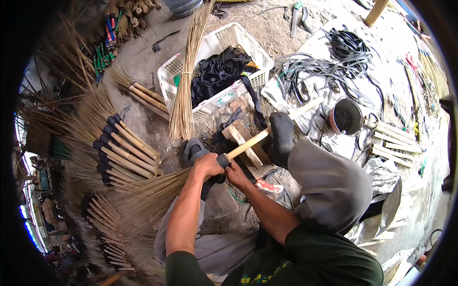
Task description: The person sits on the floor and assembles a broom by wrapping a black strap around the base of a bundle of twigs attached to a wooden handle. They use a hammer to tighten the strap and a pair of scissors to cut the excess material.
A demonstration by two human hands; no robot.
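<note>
A stick broom [257, 138] lies across my lap, its pale wooden handle pointing up and right, its thin bristles [157, 193] fanning out to the lower left. A black rubber band [223, 160] wraps the joint between handle and bristles. My left hand [208, 165] is closed around the bristle end just left of this band. Right beside the band, my right hand [235, 174] is closed against the underside of the joint; its fingertips are partly hidden. My dark-socked foot [282, 138] is beside the handle, near a small wooden block stand [248, 145] under it.
Brooms with black-bound necks [129, 148] lie in rows at left. Ahead stands a white plastic basket [234, 35] of black strips, a tied bristle bundle [183, 95] leaning on it. Rubber strips [324, 66], a bucket [347, 117] and wooden handles [396, 143] are at right; a knife [294, 21] lies far off.
</note>
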